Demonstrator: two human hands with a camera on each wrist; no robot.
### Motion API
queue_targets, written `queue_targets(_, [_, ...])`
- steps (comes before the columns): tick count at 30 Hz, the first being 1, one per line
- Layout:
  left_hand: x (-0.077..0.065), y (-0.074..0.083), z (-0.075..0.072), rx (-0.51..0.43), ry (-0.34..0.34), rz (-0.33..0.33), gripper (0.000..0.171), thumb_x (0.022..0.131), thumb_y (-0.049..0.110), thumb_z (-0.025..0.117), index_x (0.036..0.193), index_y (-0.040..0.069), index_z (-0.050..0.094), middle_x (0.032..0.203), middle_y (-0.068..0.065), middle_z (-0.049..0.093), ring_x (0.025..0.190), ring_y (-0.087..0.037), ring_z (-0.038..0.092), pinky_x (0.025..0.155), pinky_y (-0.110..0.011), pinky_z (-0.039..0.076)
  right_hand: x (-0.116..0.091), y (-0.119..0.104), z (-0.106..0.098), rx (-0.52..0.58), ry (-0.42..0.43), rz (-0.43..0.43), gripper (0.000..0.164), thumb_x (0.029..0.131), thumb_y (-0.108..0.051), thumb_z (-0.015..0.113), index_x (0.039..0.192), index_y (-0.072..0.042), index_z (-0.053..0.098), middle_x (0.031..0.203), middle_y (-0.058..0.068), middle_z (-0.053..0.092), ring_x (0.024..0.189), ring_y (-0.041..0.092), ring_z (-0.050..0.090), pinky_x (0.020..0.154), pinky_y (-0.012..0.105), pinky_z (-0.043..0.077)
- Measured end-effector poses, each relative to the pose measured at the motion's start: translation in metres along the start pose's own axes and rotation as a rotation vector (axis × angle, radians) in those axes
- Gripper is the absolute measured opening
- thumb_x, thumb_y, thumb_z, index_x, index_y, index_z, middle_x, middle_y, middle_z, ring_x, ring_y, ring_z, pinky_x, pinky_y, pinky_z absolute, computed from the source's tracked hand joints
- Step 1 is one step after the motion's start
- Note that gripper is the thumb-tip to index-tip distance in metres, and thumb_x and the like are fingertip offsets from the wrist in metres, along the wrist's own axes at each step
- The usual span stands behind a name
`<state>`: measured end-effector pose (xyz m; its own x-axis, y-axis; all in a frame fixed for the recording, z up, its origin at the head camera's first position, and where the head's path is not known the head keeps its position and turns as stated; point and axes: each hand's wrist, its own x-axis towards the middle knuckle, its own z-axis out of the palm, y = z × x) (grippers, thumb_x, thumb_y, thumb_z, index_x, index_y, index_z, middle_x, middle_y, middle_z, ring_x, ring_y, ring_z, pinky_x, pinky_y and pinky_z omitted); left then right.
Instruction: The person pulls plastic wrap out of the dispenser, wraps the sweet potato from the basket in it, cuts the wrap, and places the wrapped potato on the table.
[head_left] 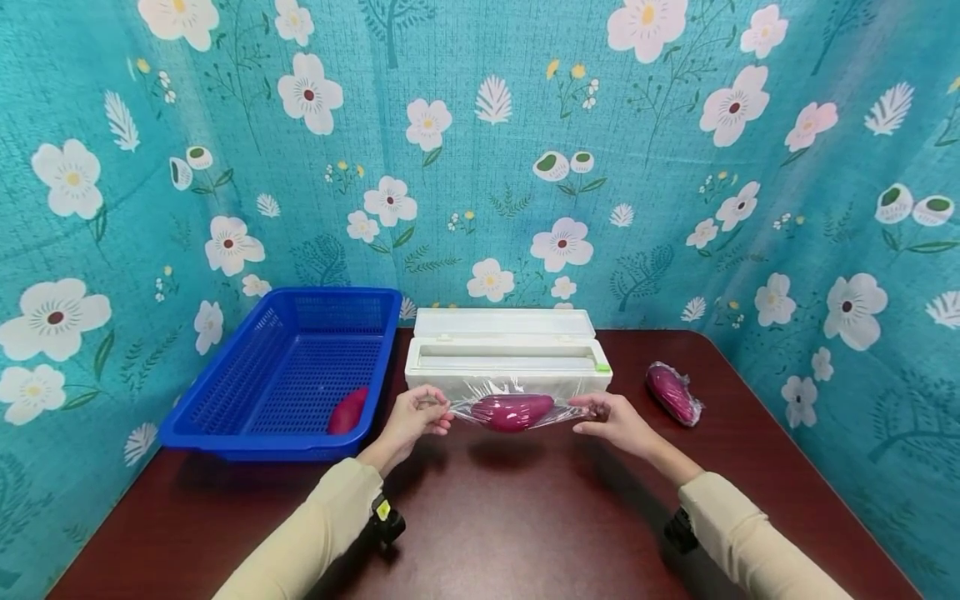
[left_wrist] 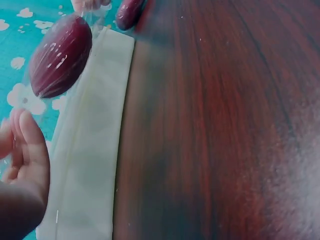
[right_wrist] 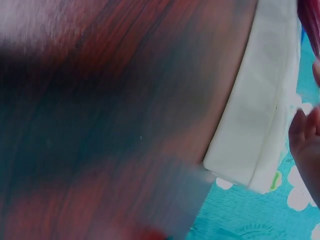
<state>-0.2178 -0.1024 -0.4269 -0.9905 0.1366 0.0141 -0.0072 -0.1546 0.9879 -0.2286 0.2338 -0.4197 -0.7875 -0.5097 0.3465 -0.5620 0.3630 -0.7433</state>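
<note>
Head view: purple-red vegetable [head_left: 513, 412] slung in clear film [head_left: 462, 409] between the two hands, held up off the desk [head_left: 517, 517], just in front of the white box [head_left: 431, 379], whose lid [head_left: 502, 323] stands raised. Left hand [head_left: 414, 417] clamped by thumb and fingers on one gathered end of film; right hand [head_left: 617, 423] has its fingers curled on the other end, thumb a little apart. Step in hand, as I judge it: closing the wrap by its ends. Best done with even, gentle pull on both sides, vegetable kept centred, each end twisted close to the body so little air stays in; a hard tug would likely tear or thin the film. Cannot tell whether the underside is fully covered. Count: three vegetables in sight: one between the hands, one wrapped piece [head_left: 671, 392] lying on the desk at right, one bare piece [head_left: 348, 412] inside the basket [head_left: 255, 447]. One blue basket, one white box, two hands.
</note>
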Motion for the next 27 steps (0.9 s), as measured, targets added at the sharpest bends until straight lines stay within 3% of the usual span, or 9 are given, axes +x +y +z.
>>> queue_targets(4, [0.002,0.002,-0.004,0.02,-0.091,0.046,0.024,0.083,-0.008,0.054,0.104,-0.021,0.053,0.078,-0.022,0.063,0.059,-0.016,0.062,0.06,-0.03,0.052,0.007,0.002,0.004,-0.144,0.087,-0.08,0.025,0.069,0.004,0.072,0.092,0.007,0.064,0.071,0.005,0.059,0.059,0.008,0.046,0.051,0.021,0.041])
queue_targets(7, [0.003,0.004,-0.006,0.091,-0.143,0.104,0.028,0.083,-0.008,0.055,0.107,-0.021,0.052,0.088,-0.028,0.062,0.069,-0.021,0.064,0.067,-0.033,0.051,0.012,0.002,0.005,-0.21,0.127,-0.102,0.021,0.067,0.001,0.075,0.087,0.0,0.067,0.068,-0.002,0.057,0.057,0.007,0.043,0.049,0.021,0.039])
queue_targets(10, [0.003,0.006,-0.006,0.331,-0.158,0.244,0.025,0.078,-0.005,0.064,0.101,-0.014,0.061,0.09,-0.023,0.064,0.075,-0.022,0.063,0.069,-0.029,0.051,0.015,0.001,0.004,-0.222,0.152,-0.101,0.02,0.065,-0.001,0.076,0.084,-0.003,0.068,0.069,-0.001,0.06,0.055,0.006,0.043,0.047,0.021,0.039])
queue_targets(14, [0.003,0.007,-0.001,0.723,-0.059,0.507,0.025,0.064,0.006,0.079,0.087,-0.001,0.071,0.074,-0.007,0.065,0.067,-0.015,0.059,0.06,-0.022,0.047,0.018,-0.004,0.003,-0.183,0.139,-0.083,0.018,0.065,0.0,0.076,0.082,0.0,0.07,0.069,0.004,0.063,0.055,0.009,0.045,0.046,0.021,0.039])
queue_targets(17, [0.005,0.007,0.004,0.857,0.024,0.633,0.023,0.059,0.008,0.081,0.078,0.002,0.071,0.068,-0.004,0.062,0.062,-0.015,0.056,0.057,-0.025,0.046,0.019,-0.016,0.002,-0.135,0.082,-0.073,0.016,0.068,0.003,0.073,0.083,0.006,0.068,0.069,0.01,0.063,0.056,0.012,0.045,0.047,0.022,0.04])
queue_targets(21, [0.009,0.007,0.009,0.909,0.081,0.671,0.01,0.066,0.008,0.076,0.071,0.003,0.069,0.068,-0.004,0.064,0.063,-0.017,0.058,0.06,-0.03,0.046,0.02,-0.03,0.0,-0.092,0.011,-0.041,0.015,0.07,0.005,0.07,0.084,0.01,0.067,0.072,0.014,0.064,0.057,0.013,0.046,0.048,0.023,0.041])
queue_targets(27, [0.011,0.006,0.011,0.998,0.149,0.569,0.011,0.076,0.014,0.07,0.068,0.009,0.064,0.08,-0.001,0.057,0.071,-0.018,0.053,0.062,-0.031,0.043,0.025,-0.024,0.0,-0.03,-0.024,0.024,0.004,0.079,0.005,0.062,0.078,0.006,0.065,0.067,0.005,0.06,0.059,0.021,0.051,0.054,0.024,0.045])
